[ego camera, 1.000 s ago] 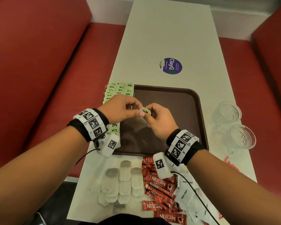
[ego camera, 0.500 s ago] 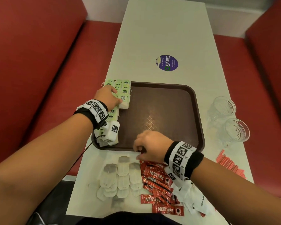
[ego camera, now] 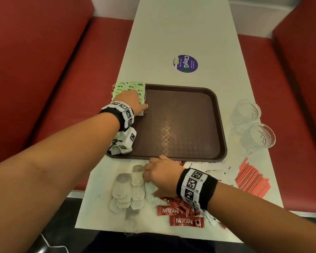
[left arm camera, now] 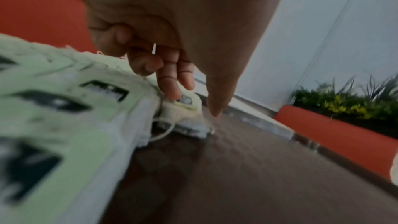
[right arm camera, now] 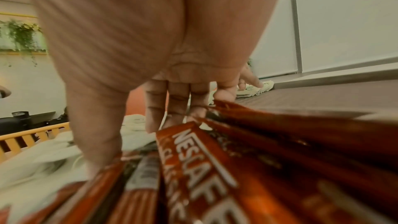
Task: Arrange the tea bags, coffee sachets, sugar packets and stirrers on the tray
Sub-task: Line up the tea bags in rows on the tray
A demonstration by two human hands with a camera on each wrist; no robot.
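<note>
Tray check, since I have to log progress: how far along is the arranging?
Early. Done: green-tagged tea bags lie in rows along the tray's left edge, where the left hand rests on them. In hand: the right hand reaches onto the loose tea bags on the table. Left: those bags, coffee sachets, sugar packets and stirrers, all off the tray.

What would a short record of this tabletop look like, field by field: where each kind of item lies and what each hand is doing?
tray: brown, middle bare
green-tagged tea bags: rows along the tray's left edge
left hand: rests on those rows, fingers straight
loose tea bags: on the table, near side of tray
right hand: reaches onto the loose tea bags; grip unclear
coffee sachets: heaped on table under right wrist
sugar packets: on table
red stirrers: on table
two glasses: right of tray
</note>
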